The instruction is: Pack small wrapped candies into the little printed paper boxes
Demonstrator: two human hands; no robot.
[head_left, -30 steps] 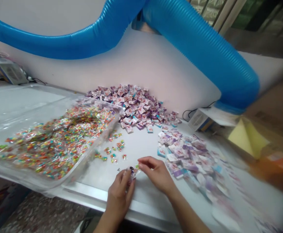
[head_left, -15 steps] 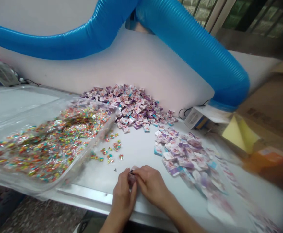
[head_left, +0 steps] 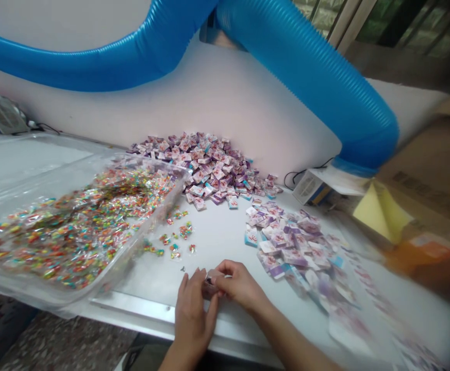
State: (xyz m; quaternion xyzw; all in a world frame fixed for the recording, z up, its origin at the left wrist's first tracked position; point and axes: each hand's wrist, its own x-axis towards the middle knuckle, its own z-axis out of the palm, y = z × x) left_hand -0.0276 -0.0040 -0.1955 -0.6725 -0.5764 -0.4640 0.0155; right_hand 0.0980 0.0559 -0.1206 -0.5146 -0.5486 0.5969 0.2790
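Observation:
My left hand (head_left: 192,314) and my right hand (head_left: 237,285) meet near the front edge of the white table (head_left: 225,242). Both pinch one small packet (head_left: 210,283) between their fingertips; its print is mostly hidden by my fingers. A few loose colourful candy sachets (head_left: 175,241) lie just beyond my hands. A spread of small purple-and-white packets (head_left: 290,245) lies to the right of my right hand.
A clear plastic tray (head_left: 73,226) full of colourful candy sachets sits at the left, tilted. A big heap of purple packets (head_left: 205,165) lies against the wall. A thick blue corrugated hose (head_left: 305,77) arches overhead. Cardboard boxes (head_left: 421,180) and yellow sheets (head_left: 383,216) stand at the right.
My hands, slightly apart a second ago with the packet in the left fingers, have come together on it. The view has shifted a little to the right.

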